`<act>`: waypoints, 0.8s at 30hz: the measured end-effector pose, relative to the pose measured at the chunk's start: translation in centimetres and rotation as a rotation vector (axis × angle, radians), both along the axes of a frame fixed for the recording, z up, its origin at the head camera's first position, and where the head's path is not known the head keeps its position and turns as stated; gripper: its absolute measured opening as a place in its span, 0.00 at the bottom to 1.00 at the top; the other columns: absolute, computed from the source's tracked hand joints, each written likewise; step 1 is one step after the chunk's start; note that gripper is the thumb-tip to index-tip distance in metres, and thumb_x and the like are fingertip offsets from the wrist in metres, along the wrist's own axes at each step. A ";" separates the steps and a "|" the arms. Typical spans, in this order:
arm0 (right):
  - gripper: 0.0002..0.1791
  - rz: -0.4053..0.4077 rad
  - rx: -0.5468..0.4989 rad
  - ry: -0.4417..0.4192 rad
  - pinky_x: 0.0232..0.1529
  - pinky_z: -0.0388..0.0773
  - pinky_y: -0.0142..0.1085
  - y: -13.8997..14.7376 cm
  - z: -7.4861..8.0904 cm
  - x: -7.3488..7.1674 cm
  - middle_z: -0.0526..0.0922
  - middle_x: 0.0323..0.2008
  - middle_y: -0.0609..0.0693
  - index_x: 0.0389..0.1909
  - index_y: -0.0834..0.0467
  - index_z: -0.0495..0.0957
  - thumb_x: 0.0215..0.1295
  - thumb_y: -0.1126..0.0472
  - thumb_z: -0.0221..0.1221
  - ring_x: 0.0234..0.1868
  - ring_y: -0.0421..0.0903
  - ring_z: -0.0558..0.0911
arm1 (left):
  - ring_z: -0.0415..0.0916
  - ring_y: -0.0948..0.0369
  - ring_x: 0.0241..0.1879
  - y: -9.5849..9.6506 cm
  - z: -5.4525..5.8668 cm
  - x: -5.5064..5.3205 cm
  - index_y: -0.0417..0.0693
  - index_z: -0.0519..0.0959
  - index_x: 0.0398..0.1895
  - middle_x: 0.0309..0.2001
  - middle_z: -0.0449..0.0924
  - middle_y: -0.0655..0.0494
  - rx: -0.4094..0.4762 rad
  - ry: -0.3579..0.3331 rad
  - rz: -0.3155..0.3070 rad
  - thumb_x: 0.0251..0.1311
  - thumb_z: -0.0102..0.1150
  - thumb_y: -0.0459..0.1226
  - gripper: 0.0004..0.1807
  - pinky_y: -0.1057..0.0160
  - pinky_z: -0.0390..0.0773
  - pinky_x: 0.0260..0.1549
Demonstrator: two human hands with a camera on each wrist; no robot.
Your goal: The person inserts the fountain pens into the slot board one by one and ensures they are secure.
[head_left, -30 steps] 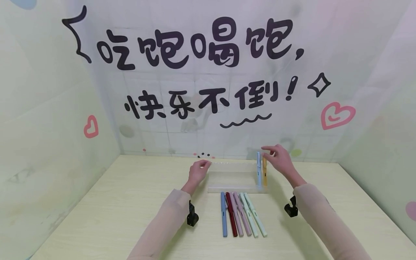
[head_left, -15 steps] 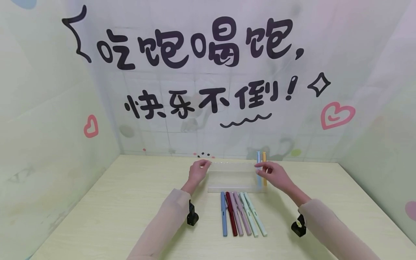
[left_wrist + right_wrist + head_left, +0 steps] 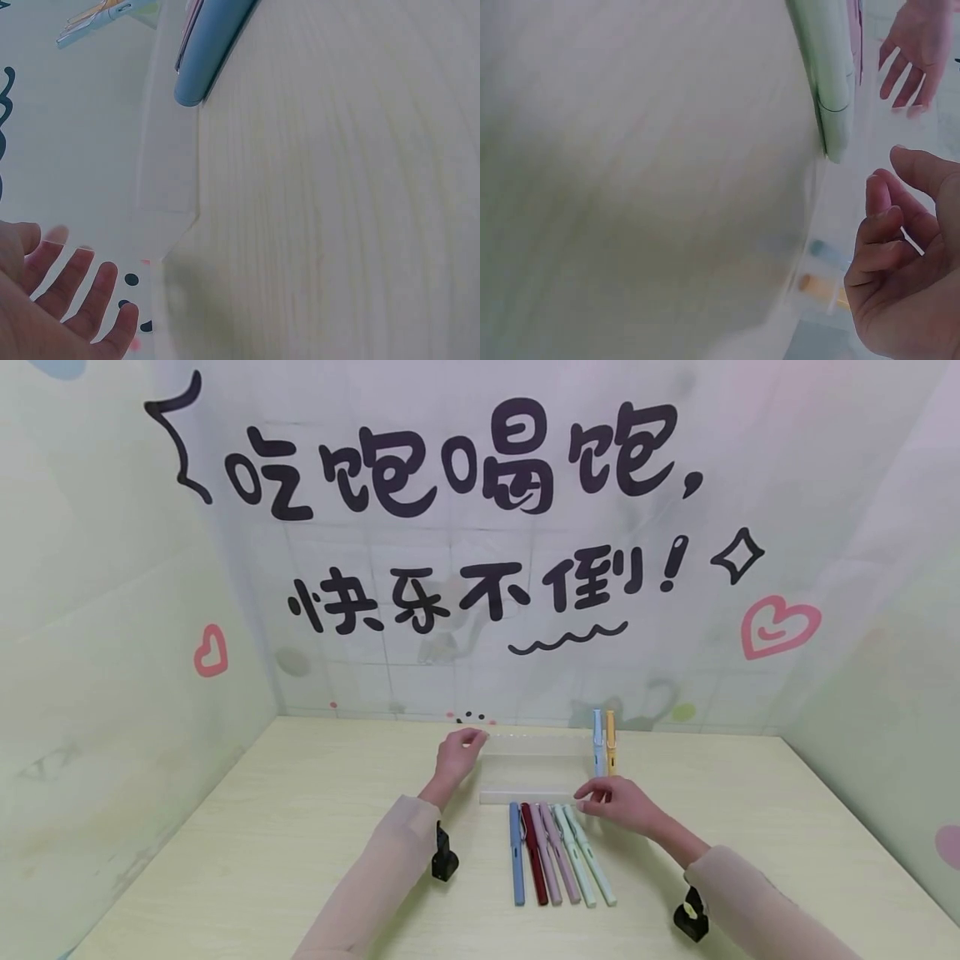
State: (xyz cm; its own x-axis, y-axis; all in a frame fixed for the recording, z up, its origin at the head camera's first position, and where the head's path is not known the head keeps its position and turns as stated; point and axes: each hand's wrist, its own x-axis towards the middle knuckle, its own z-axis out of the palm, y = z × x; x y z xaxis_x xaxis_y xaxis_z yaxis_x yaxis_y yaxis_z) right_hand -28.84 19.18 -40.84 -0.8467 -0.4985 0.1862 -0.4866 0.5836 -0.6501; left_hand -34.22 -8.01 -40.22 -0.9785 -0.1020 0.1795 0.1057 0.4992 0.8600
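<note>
A clear pen stand (image 3: 536, 772) stands near the back wall, with a light blue pen (image 3: 597, 739) and an orange-yellow pen (image 3: 611, 739) upright at its right end. My left hand (image 3: 457, 757) holds the stand's upper left corner at the fingertips; in the left wrist view some fingertips look blurred through the clear plastic. My right hand (image 3: 618, 802) hovers before the stand's right front, fingers loosely curled with nothing between them, near the caps of the light green pens (image 3: 583, 856). It hides the lower ends of the two upright pens.
Beside the green pens lie a blue pen (image 3: 517, 856), a dark red pen (image 3: 535, 856) and two mauve pens (image 3: 553, 856), side by side before the stand on the pale wooden table (image 3: 315, 810). A printed wall (image 3: 420, 685) rises close behind the stand.
My right hand has come down from the top of the orange-yellow pen to the caps of the green pens. The left hand and the pens have stayed in place.
</note>
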 end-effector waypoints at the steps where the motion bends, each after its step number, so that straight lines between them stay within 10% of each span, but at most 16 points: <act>1: 0.09 0.005 0.008 -0.002 0.22 0.67 0.31 0.0 -0.2 0.1 0.74 0.21 0.44 0.35 0.63 0.78 0.55 0.62 0.58 0.22 0.40 0.69 | 0.72 0.53 0.42 0.0 0.0 0.0 0.42 0.78 0.42 0.41 0.77 0.49 -0.003 0.000 0.000 0.60 0.49 0.42 0.15 0.55 0.70 0.42; 24: 0.15 0.079 0.135 0.054 0.24 0.68 0.31 -0.7 -1.0 0.8 0.72 0.22 0.43 0.41 0.62 0.73 0.53 0.63 0.60 0.23 0.38 0.70 | 0.71 0.52 0.43 0.1 0.0 0.1 0.41 0.77 0.43 0.41 0.76 0.48 -0.013 0.003 0.009 0.61 0.49 0.42 0.15 0.54 0.70 0.42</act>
